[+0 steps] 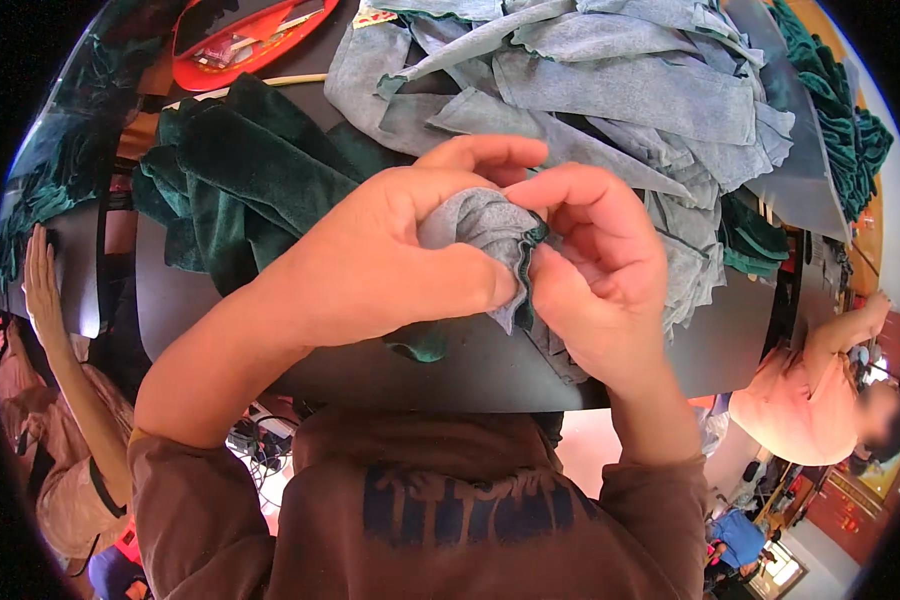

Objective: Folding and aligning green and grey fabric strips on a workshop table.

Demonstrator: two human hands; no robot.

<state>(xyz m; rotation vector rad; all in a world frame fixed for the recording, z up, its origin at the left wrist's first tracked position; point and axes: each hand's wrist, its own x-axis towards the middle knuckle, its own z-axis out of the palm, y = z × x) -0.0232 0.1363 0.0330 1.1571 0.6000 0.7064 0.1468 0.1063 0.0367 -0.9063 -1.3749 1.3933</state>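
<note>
Between my two hands, above the near part of the table, is a bunched piece of grey fabric (475,225) with a dark green seamed edge. My left hand (390,255) is closed around its left side, thumb pressed along the front near the seam. From the right, my right hand (610,270) pinches the same cloth at the green edge between thumb and fingers. A dark green velvet piece (260,165) lies in folds left of my hands, partly behind my left forearm. Beyond them spreads a loose heap of grey-backed fabric pieces (620,95).
A red tray (255,70) with small items stands at the far left of the dark table (400,385). Green cloth lies stacked on the right (755,240) and hangs at both sides. A person's hand (42,285) is at left; another person (805,405) sits at right.
</note>
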